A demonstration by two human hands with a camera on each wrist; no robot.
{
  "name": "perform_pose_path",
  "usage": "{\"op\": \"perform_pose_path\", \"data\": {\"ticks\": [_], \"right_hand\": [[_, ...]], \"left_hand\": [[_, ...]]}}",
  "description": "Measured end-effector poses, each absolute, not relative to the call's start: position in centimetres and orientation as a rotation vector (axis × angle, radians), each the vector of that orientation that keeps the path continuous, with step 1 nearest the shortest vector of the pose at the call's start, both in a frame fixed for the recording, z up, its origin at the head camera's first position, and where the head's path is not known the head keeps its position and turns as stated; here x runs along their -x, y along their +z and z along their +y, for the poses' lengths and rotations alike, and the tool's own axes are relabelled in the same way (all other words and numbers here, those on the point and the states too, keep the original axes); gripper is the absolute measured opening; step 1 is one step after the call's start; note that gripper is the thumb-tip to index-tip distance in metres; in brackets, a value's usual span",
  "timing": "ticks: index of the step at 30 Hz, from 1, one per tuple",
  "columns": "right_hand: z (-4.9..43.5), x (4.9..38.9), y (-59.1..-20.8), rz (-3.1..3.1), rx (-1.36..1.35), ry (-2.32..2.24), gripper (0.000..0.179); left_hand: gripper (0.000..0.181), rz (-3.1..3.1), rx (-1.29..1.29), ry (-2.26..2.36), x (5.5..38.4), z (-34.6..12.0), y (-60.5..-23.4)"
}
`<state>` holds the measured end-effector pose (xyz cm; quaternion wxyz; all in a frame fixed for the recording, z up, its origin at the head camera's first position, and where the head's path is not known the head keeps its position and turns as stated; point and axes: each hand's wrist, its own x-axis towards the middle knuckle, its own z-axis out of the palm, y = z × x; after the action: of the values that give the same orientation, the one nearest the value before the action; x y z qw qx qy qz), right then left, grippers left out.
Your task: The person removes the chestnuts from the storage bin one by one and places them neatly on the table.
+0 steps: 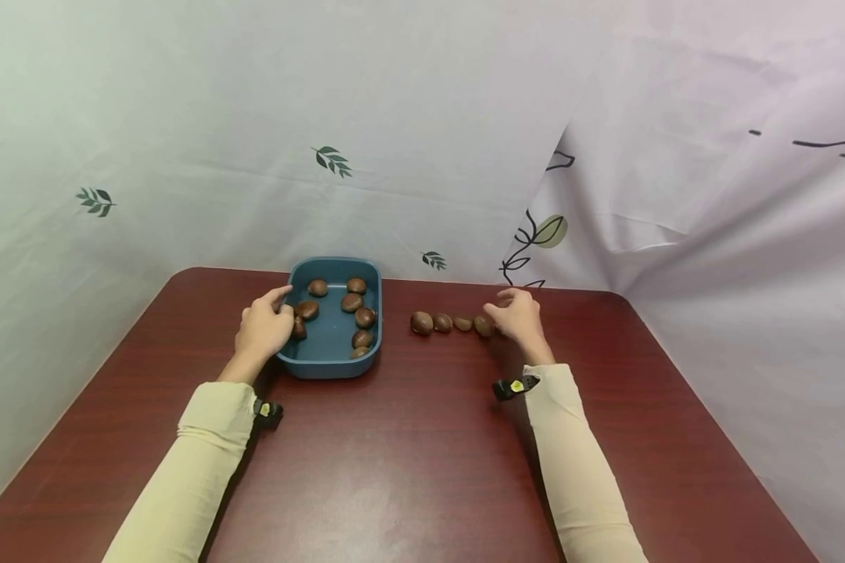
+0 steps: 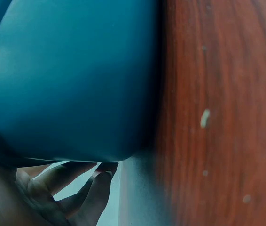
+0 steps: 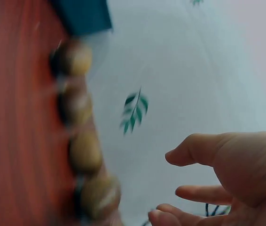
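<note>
A blue plastic bin [image 1: 327,369] with several brown chestnuts [image 1: 352,303] inside stands left of the table's middle. My left hand [image 1: 262,324] holds its left side, the thumb reaching over the rim and the fingers [image 2: 97,193] against the outer wall. To the right of the bin, several more chestnuts [image 1: 443,323] lie in a row on the table. My right hand [image 1: 519,317] is at the right end of that row, thumb and fingers apart with nothing between them. In the right wrist view the row is blurred and lies left of the fingertips.
The dark red wooden table [image 1: 387,453] ends just behind the bin and the row. A pale curtain [image 1: 422,117] with leaf prints hangs behind it and along the sides. Each wrist wears a black strap [image 1: 515,387].
</note>
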<state>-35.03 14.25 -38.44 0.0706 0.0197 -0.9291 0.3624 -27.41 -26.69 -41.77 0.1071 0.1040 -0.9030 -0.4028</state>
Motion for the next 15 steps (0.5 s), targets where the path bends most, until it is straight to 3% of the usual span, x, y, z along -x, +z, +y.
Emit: {"op": "perform_pose_path", "data": {"ticks": [15], "right_hand": [[4.9,33.2,-35.0,-2.775,-0.359,1.235,0.041]], "left_hand": [[0.052,-2.66,-0.311,-1.178,27.5,-26.7,-41.7]]}}
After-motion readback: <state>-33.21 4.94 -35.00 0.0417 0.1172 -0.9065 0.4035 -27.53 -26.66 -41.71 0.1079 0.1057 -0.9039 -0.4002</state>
